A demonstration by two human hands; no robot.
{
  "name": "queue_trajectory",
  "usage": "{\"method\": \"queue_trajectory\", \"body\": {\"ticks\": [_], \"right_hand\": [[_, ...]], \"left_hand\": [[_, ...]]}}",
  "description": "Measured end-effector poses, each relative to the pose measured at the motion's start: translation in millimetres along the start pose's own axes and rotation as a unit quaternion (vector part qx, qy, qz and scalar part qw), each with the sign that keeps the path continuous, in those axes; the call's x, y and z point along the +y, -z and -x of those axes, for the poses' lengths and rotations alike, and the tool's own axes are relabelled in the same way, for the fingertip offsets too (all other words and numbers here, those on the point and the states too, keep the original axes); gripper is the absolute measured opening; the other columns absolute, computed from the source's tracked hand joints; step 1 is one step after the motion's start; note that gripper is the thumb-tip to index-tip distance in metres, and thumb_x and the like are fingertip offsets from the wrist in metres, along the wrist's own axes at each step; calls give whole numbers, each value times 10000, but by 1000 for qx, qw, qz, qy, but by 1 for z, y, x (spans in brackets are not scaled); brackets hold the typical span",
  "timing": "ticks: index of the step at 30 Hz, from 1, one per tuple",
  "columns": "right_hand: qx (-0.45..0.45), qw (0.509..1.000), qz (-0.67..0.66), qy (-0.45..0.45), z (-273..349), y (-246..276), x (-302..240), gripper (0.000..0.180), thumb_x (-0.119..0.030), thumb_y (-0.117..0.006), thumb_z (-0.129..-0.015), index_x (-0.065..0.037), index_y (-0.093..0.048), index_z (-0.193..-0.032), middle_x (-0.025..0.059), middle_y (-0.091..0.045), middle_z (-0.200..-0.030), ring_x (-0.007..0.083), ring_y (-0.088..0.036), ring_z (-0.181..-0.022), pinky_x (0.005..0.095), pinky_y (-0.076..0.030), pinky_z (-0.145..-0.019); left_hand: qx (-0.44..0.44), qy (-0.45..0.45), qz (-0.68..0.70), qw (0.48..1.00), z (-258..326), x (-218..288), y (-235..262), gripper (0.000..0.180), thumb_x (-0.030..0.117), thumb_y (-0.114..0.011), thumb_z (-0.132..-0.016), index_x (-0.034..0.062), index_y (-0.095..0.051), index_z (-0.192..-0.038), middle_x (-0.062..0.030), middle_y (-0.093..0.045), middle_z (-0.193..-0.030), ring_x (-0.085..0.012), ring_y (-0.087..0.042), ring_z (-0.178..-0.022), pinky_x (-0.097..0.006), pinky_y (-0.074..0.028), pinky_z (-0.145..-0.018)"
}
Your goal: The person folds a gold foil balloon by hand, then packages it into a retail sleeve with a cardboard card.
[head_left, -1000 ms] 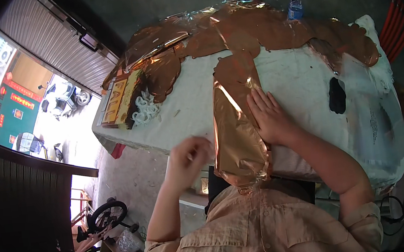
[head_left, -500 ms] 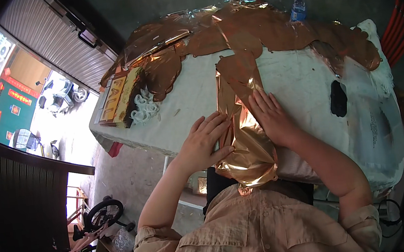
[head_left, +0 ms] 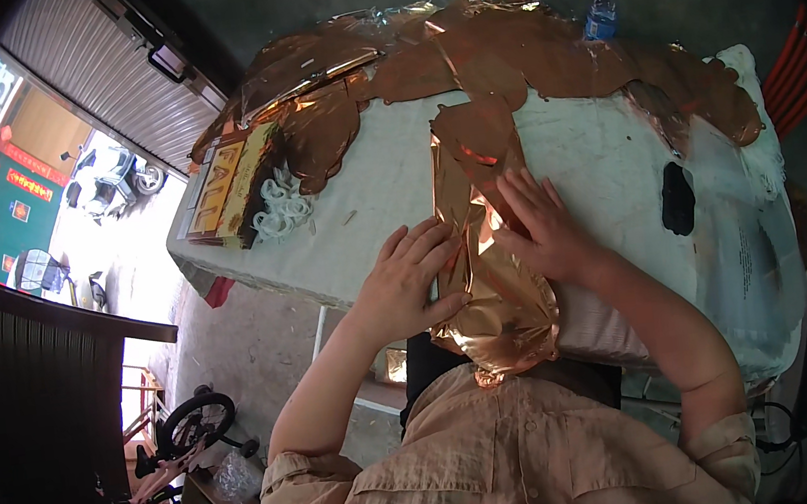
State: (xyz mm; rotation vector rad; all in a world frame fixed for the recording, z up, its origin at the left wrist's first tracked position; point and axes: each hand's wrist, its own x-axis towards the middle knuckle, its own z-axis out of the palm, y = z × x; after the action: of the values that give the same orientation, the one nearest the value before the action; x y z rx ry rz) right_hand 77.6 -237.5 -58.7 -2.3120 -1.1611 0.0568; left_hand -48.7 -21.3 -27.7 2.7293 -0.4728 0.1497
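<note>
A shiny copper-coloured foil balloon (head_left: 508, 325), flat and creased, lies lengthwise from the table's near edge toward its middle. Its lower end hangs over the edge against my shirt. My left hand (head_left: 409, 277) rests on the foil's left side, fingers stretched out and thumb toward the middle. On the right side lies my right hand (head_left: 552, 234), palm down with its fingers extended and slightly apart. Neither hand grips anything visible. More flat copper foil balloons (head_left: 500, 54) are spread in overlapping layers along the far side of the table, touching the far end of this one.
At the table's left are a stack of yellow printed packs (head_left: 239, 186) and a heap of white ribbon coils (head_left: 284, 208). A black object (head_left: 676, 198) and clear plastic bags (head_left: 745, 240) lie at right. A water bottle (head_left: 602, 11) stands at the back on the white tablecloth (head_left: 373, 170).
My right hand has shifted slightly up and its thumb has moved inward over the foil. My left hand stays in nearly the same place.
</note>
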Motion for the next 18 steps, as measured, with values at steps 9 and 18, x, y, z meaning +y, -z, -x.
{"method": "queue_trajectory", "body": {"ticks": [9, 18], "right_hand": [[-82, 986, 64, 127, -7, -7, -7, 628, -285, -490, -929, 6, -282, -1446, 181, -251, -1521, 299, -192, -1432, 459, -114, -1166], [-65, 988, 64, 126, -6, -11, -6, 619, -297, -478, -936, 8, -292, -1441, 165, -250, -1525, 286, -201, -1430, 439, -127, -1170]], "left_hand": [[11, 4, 1, 1000, -1, -1, -2, 637, 425, -656, -779, 65, -507, -1284, -127, -453, -1360, -290, -361, -1329, -473, -257, -1114], [202, 120, 222, 946, 44, 13, -11, 121, 34, -635, -835, -4, -627, -950, -120, -618, -977, -205, -610, -803, -292, -492, -717]]}}
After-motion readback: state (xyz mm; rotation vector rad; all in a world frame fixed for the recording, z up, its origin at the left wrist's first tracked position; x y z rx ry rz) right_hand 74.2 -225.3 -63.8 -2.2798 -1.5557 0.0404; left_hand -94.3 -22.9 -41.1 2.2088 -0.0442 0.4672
